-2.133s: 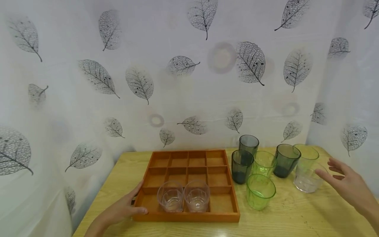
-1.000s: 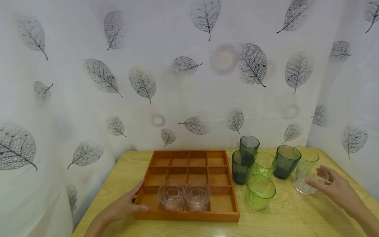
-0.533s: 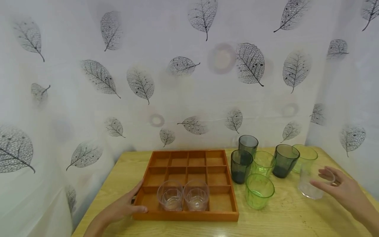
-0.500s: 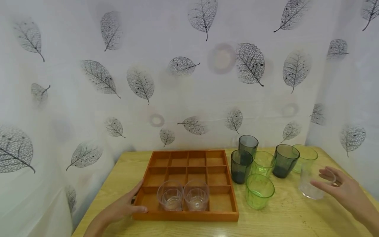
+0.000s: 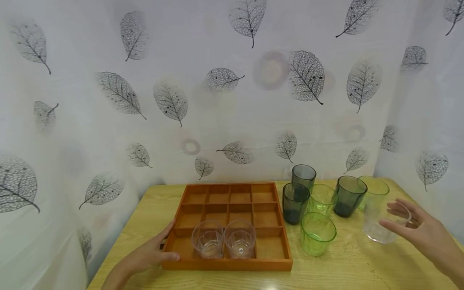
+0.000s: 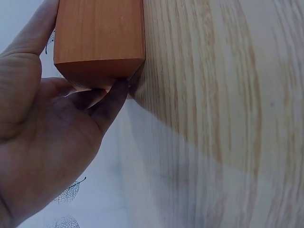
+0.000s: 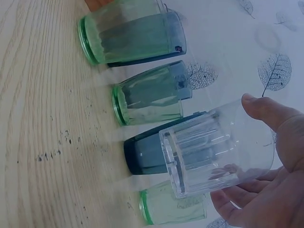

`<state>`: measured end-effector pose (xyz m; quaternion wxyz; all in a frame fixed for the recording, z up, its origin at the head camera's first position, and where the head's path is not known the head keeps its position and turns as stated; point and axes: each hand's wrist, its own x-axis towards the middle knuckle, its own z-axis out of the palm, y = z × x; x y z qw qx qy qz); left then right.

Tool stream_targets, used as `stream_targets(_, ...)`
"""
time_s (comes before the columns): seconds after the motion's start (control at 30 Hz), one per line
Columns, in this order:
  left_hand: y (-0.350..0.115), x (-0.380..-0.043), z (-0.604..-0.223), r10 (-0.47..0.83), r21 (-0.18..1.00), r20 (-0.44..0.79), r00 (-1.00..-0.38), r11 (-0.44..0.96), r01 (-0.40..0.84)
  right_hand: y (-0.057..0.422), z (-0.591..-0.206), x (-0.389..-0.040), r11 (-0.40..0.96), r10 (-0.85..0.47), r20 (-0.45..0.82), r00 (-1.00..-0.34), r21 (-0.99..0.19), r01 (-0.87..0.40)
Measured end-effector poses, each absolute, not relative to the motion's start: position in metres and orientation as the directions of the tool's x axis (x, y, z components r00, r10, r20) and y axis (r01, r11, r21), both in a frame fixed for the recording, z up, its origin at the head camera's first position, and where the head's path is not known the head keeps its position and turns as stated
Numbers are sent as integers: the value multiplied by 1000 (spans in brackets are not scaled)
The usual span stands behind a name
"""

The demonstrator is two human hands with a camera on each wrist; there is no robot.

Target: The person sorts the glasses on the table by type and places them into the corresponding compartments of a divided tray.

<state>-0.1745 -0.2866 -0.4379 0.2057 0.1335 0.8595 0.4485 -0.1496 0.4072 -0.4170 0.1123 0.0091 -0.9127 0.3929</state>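
My right hand (image 5: 420, 223) holds a clear glass (image 5: 378, 227) at the right side, thumb on one side and fingers on the other. In the right wrist view the clear glass (image 7: 213, 152) is tilted, its base apart from the table. My left hand (image 5: 150, 251) grips the front left corner of a wooden tray (image 5: 226, 265) with compartments; the left wrist view has the fingers under and along the tray's corner (image 6: 99, 33). Two clear glasses, one at left (image 5: 208, 241) and one at right (image 5: 240, 241), stand in the tray's front row.
Between tray and right hand stand dark grey glasses (image 5: 295, 205) and green glasses, the nearest green glass (image 5: 317, 235) close to the tray's right edge. Another green glass (image 5: 375, 189) is behind the held one. A leaf-patterned curtain (image 5: 217, 121) hangs behind the table (image 5: 337, 272).
My right hand has come in from the right, taken hold of the clear glass and shifted it slightly toward the front right. The left hand stays at the tray's corner.
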Motion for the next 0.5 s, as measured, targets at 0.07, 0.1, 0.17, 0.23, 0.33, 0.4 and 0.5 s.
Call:
stream_targets(0.07,-287,-175,-438,415,826,-231,-880,562,48,403,-413,-147,685,58,223,-973,-718,-123)
stream_targets(0.1,-287,-175,-438,416,826,-229,-880,561,50,400,-411,-146,680,51,219,-974,-722,-127)
stream_targets(0.17,-287,-176,-438,419,826,-226,-880,560,55,394,-406,-145,679,42,219,-975,-722,-133)
stream_targets(0.23,-287,-176,-439,420,828,-225,-879,558,55,389,-401,-144,673,27,218,-976,-725,-143)
stream_targets(0.33,-287,-177,-439,424,832,-226,-877,552,52,379,-393,-144,684,8,229,-973,-711,-161)
stream_targets(0.4,-287,-177,-439,423,833,-228,-877,551,49,372,-389,-144,684,-5,250,-968,-705,-186)
stream_targets(0.5,-288,-176,-439,416,828,-229,-880,559,49,363,-382,-144,682,-22,299,-954,-693,-233)
